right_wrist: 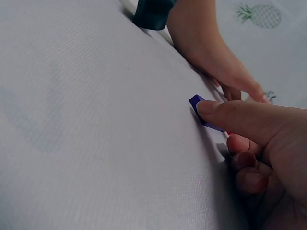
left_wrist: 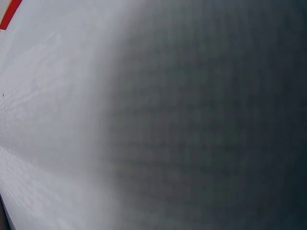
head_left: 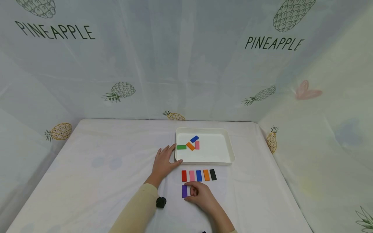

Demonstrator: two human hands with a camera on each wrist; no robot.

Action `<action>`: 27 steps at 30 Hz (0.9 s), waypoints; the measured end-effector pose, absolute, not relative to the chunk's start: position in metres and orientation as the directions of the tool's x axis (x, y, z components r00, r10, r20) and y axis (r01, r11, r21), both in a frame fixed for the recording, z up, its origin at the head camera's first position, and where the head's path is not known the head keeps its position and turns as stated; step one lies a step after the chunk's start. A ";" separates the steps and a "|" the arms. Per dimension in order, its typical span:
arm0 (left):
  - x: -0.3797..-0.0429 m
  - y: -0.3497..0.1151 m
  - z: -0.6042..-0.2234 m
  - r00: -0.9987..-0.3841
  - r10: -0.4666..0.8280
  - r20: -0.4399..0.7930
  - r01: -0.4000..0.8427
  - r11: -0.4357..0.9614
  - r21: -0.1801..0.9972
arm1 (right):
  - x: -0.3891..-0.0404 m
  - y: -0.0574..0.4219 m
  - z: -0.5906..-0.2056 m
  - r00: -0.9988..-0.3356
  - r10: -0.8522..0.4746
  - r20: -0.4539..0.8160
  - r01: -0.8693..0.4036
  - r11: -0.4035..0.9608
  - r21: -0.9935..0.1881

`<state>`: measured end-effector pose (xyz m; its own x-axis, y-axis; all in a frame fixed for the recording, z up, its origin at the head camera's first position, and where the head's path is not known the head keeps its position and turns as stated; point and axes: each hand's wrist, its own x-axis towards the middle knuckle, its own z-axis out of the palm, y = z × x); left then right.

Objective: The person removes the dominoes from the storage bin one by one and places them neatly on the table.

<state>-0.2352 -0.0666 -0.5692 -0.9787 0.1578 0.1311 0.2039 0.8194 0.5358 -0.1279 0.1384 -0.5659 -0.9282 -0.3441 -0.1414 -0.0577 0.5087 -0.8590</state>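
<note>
A purple block (head_left: pixel 184 191) lies on the white cloth, and my right hand (head_left: pixel 201 195) pinches it by its two short ends, between thumb and forefinger. The right wrist view shows the thumb pressed on one end of the purple block (right_wrist: pixel 195 101), with the other fingers curled beneath. At the white tray (head_left: pixel 205 163), my left hand (head_left: pixel 163 164) spreads around the near left corner, thumb at the front rim and forefinger along the left side. Inside the tray's left half lie a green block (head_left: pixel 181 147), an orange block (head_left: pixel 190 146), a blue block (head_left: pixel 194 139) and a pink block (head_left: pixel 197 145).
Between tray and right hand runs a row: a red block (head_left: pixel 184 176), a pink one (head_left: pixel 192 175), a blue one (head_left: pixel 199 175), an orange one (head_left: pixel 206 175) and a black one (head_left: pixel 213 174). A dark wrist device (head_left: pixel 161 202) sits by the left sleeve. Pineapple-print cloth hangs behind.
</note>
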 end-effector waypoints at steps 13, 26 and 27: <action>-0.237 -0.068 -0.570 -0.975 0.162 0.150 0.218 0.818 0.532 | -0.129 0.138 -0.565 -0.932 -0.339 -0.124 -0.059 0.483 -0.873; -0.236 -0.067 -0.568 -0.979 0.161 0.128 0.205 0.820 0.535 | -0.139 0.153 -0.549 -0.919 -0.372 -0.133 -0.038 0.420 -0.907; -0.235 -0.067 -0.568 -0.979 0.160 0.123 0.201 0.819 0.537 | -0.141 0.155 -0.545 -0.923 -0.367 -0.116 -0.053 0.420 -0.906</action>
<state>-0.2354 -0.0668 -0.5676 -0.9795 0.1598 0.1229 0.2011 0.8190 0.5374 -0.1414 0.1547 -0.5451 -0.9231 -0.3667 -0.1161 -0.0527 0.4196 -0.9062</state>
